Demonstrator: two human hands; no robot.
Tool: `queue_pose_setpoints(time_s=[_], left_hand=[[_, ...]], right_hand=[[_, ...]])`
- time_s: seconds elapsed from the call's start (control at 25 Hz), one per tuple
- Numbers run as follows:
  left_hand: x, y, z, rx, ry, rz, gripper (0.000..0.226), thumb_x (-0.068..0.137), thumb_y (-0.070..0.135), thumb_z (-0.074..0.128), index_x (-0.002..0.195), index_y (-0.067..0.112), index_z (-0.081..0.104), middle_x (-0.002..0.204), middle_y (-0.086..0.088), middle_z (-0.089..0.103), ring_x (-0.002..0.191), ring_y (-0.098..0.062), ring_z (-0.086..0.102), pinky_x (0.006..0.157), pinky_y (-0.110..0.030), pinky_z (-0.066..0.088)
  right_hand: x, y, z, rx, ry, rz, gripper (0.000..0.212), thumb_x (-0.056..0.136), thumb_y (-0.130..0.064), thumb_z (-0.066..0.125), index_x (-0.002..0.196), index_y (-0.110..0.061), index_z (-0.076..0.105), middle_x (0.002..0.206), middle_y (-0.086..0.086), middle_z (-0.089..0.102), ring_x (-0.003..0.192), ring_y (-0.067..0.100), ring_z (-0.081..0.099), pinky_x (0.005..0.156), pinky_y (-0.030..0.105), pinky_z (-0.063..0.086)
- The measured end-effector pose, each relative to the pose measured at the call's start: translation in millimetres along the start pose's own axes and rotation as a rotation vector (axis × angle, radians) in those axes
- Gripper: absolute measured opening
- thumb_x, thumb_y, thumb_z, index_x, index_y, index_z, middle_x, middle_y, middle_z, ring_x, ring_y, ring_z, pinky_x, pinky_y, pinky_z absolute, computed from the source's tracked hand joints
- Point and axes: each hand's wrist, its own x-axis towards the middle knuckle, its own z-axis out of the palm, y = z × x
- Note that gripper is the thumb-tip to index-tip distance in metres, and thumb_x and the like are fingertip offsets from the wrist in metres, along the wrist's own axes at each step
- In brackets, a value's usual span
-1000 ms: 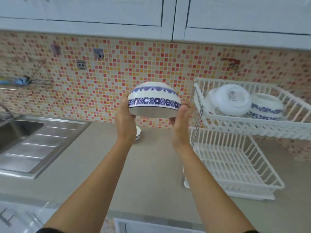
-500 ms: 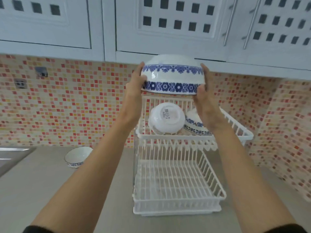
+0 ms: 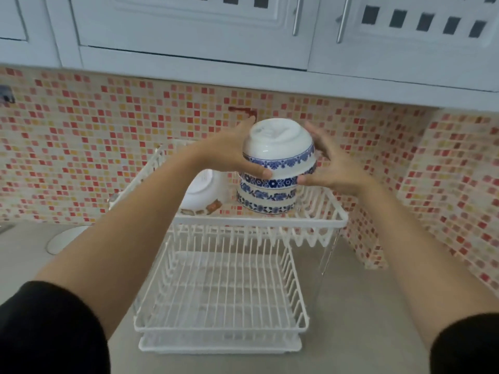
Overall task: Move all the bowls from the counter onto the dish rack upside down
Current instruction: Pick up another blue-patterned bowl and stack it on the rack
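Bowls on the top tier of the dish rack [image 3: 318, 221]: three in all, as far as can be seen. Blue-banded bowl [image 3: 279, 149], turned upside down, foot ring up, being set over a second banded bowl [image 3: 266, 199] already inverted on the tier; rim of the upper one overlapping the lower one, though whether fully seated or just short of it cannot be told through the blur. Left hand [image 3: 229, 155] clasped on the bowl's left flank, thumb tip pressed on the blue band near the rim. Right hand [image 3: 332, 166] cupped on the right flank, thumb at the rim, fingers spread and apparently loose behind the wall; still in contact or just lifting off, not clear. Plain white bowl [image 3: 201, 188] to the left on the same tier, tipped on its side against the wire with its base toward the camera, so leaning and not quite flat upside down. Lower tier of the rack bare. On the counter [image 3: 351, 306] at far left, mostly hidden behind the left forearm, a pale rounded rim [image 3: 64, 238], probably one more bowl still waiting. Judgement: most of the job done, this placement in its closing instant, release yet to come, then likely one bowl left to fetch and flip. Risk worth noting: a stacked pair on wire may rock if let go unevenly.
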Motion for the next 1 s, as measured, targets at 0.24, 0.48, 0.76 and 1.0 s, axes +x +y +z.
queue_pose_setpoints(time_s=[0.24, 0.48, 0.76, 1.0], left_hand=[[36.8, 4.9, 17.1, 0.084, -0.169, -0.088, 0.087, 0.069, 0.037, 0.082, 0.141, 0.029, 0.034, 0.127, 0.011, 0.052, 0.114, -0.012, 0.048, 0.100, -0.029, 0.037], [65.4, -12.1, 36.3, 0.226, -0.204, -0.259, 0.113, 0.061, 0.055, 0.081, 0.150, 0.027, 0.017, 0.152, 0.002, 0.037, 0.136, -0.026, 0.040, 0.112, -0.044, 0.034], [71.1, -17.8, 43.5, 0.308, -0.283, -0.347, 0.115, 0.064, 0.059, 0.077, 0.152, 0.029, 0.009, 0.157, 0.001, 0.031, 0.139, -0.027, 0.036, 0.112, -0.044, 0.033], [75.9, -14.7, 47.0, 0.329, -0.299, -0.359, 0.111, 0.064, 0.060, 0.077, 0.151, 0.028, 0.016, 0.155, 0.003, 0.034, 0.138, -0.026, 0.038, 0.106, -0.041, 0.036]], right_hand=[[24.1, 38.0, 7.0, -0.041, -0.195, 0.117, 0.121, 0.054, -0.041, 0.086, 0.149, -0.036, 0.012, 0.156, -0.007, 0.028, 0.139, 0.012, 0.032, 0.116, 0.039, 0.029], [39.3, 57.5, 9.4, -0.070, -0.318, 0.182, 0.118, 0.050, -0.046, 0.088, 0.143, -0.044, 0.015, 0.152, -0.006, 0.033, 0.137, 0.018, 0.037, 0.113, 0.045, 0.034], [55.3, 56.9, 15.7, -0.311, -0.396, 0.243, 0.110, 0.053, -0.054, 0.084, 0.136, -0.051, 0.012, 0.144, 0.003, 0.046, 0.132, 0.027, 0.043, 0.109, 0.050, 0.036], [56.3, 57.0, 15.3, -0.321, -0.413, 0.284, 0.118, 0.036, -0.063, 0.083, 0.132, -0.056, 0.013, 0.146, 0.002, 0.045, 0.134, 0.029, 0.040, 0.110, 0.053, 0.034]])
